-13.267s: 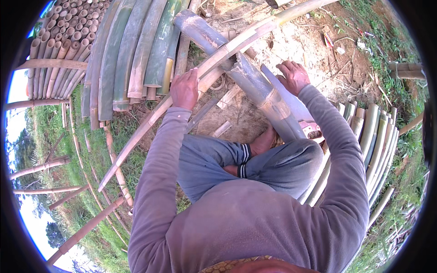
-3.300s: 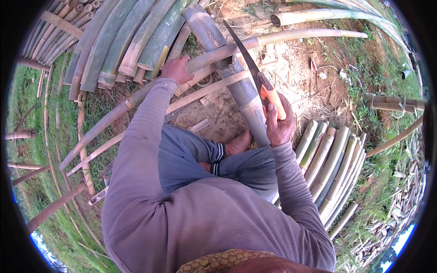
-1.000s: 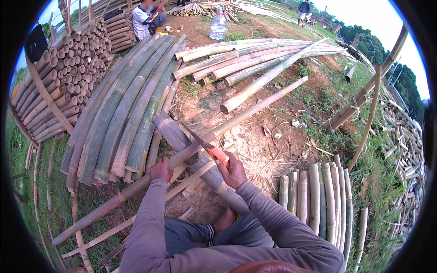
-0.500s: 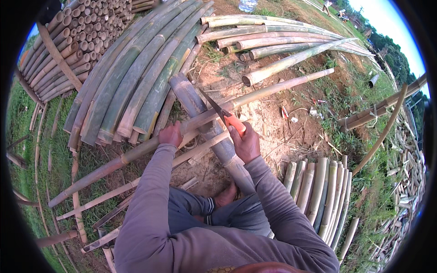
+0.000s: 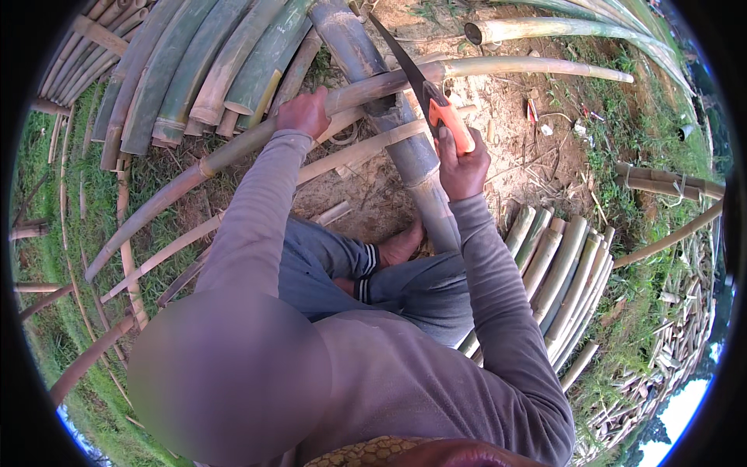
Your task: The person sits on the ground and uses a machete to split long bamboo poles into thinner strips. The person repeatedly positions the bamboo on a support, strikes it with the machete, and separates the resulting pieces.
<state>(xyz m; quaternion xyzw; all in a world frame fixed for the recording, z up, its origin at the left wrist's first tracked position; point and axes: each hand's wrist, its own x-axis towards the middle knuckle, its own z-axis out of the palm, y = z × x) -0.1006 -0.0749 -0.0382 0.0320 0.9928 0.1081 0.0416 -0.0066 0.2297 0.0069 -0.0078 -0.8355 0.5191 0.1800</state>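
A long bamboo pole (image 5: 366,89) lies slantwise across a thicker, darker bamboo log (image 5: 420,166). My left hand (image 5: 305,114) is closed around the pole, left of the log. In my right hand (image 5: 464,166) is the orange handle of a hand saw (image 5: 450,123), fingers wrapped round it. The dark blade crosses the pole just right of the log and points up and away to the left. How deep the teeth sit in the pole cannot be made out. Nearer to me, a pale split bamboo strip (image 5: 354,152) also crosses the log.
Thick green bamboo poles (image 5: 187,86) lie side by side at the far left. More long poles (image 5: 545,29) are at the far right. Short cut lengths (image 5: 564,261) rest by my right elbow. Beyond them is a heap of bamboo pieces (image 5: 661,373). My bare foot (image 5: 401,243) is beside the log.
The view has tilted down and shifted, so the scene sits higher. My left hand keeps its grip on the pole. The saw stays across the pole, its handle drawn slightly back toward me.
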